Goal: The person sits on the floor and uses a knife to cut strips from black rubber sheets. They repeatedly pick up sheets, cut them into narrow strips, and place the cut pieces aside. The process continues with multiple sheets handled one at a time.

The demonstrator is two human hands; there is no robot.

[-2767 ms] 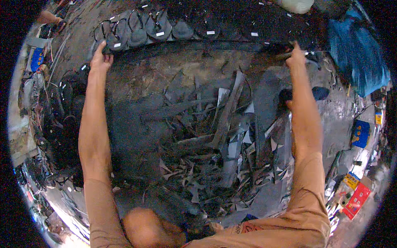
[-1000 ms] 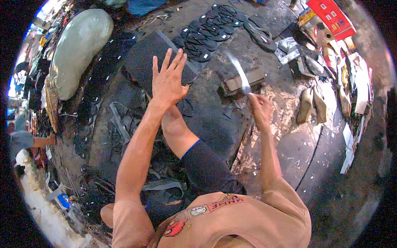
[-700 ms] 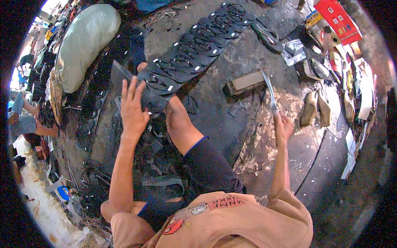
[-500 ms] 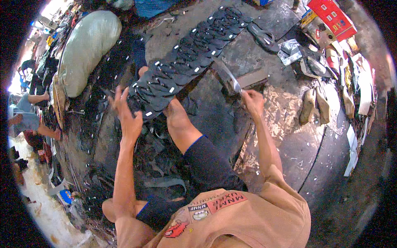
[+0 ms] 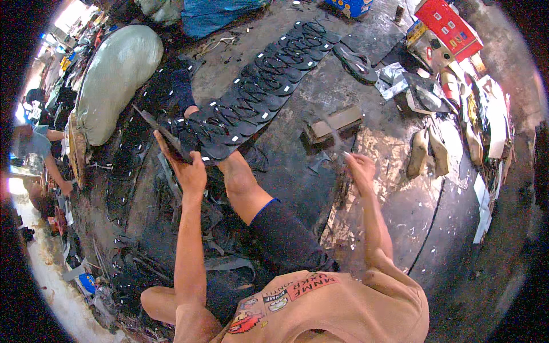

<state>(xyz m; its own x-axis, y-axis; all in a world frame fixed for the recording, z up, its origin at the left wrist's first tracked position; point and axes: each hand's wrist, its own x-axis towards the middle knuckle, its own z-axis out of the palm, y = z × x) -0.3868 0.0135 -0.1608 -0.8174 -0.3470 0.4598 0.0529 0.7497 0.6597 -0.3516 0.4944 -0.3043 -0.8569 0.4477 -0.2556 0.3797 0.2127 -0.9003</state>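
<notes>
My left hand (image 5: 187, 173) grips a flat dark sandal sole (image 5: 162, 132), seen nearly edge-on and tilted up, thumb on one side and fingers on the other. It is beside the near end of a long overlapping row of black thong sandals (image 5: 243, 123) with small white tags. My right hand (image 5: 360, 170) is closed around the handle end of a knife (image 5: 336, 136), whose thin blade is smeared by motion. Just beyond the blade, a rectangular block (image 5: 337, 124) lies on the floor.
A separate sandal (image 5: 355, 63) lies past the row's far end. Wooden shoe lasts (image 5: 437, 150) and a red box (image 5: 449, 28) are on the right. At left rests a big pale sack (image 5: 120, 83); another person's arm (image 5: 56, 166) shows behind it. Dark scraps (image 5: 229, 271) litter the floor near my legs.
My left hand, spread and empty before, now holds a dark sole lifted at the row's near end. My right hand has shifted slightly right and nearer with the knife. The view has tilted a little.
</notes>
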